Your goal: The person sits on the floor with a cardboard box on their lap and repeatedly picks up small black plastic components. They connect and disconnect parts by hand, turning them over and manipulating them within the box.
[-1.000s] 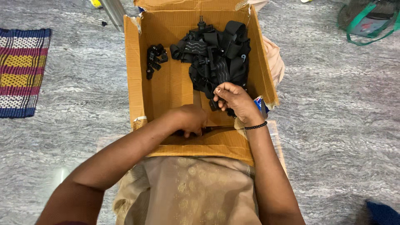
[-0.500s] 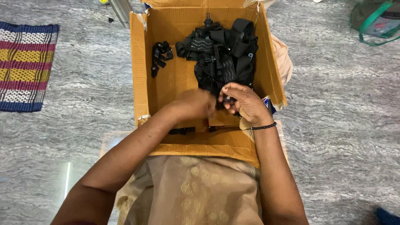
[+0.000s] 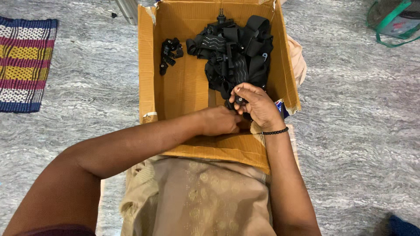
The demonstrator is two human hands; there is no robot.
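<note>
My left forearm crosses in from the lower left, bare and nearly level, and my left hand (image 3: 221,121) lies low with the fingers curled and the knuckles up, its tips meeting those of the other hand. My right forearm runs straight up from the lower right, a dark bead band at the wrist. My right hand (image 3: 253,105) is bent over at the wrist, thumb and forefinger pinched in a tight grip on something small and black.
</note>
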